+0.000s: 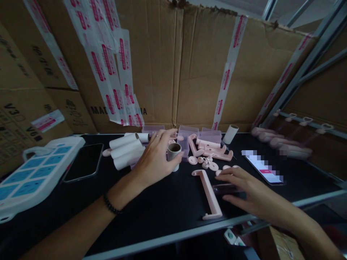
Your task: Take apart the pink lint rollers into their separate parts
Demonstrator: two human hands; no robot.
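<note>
Bracket is laid lengthwise toward the table edge, left of the spread right hand; whether the tube is clamped by the left hand cannot be told.

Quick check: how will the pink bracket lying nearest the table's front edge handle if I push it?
The pink bracket is probably light and fairly stiff, since its slim bar looks like moulded plastic and lies straight. Pushed, it may slide or pivot rather than roll, given the tabs jutting from both ends.
</note>
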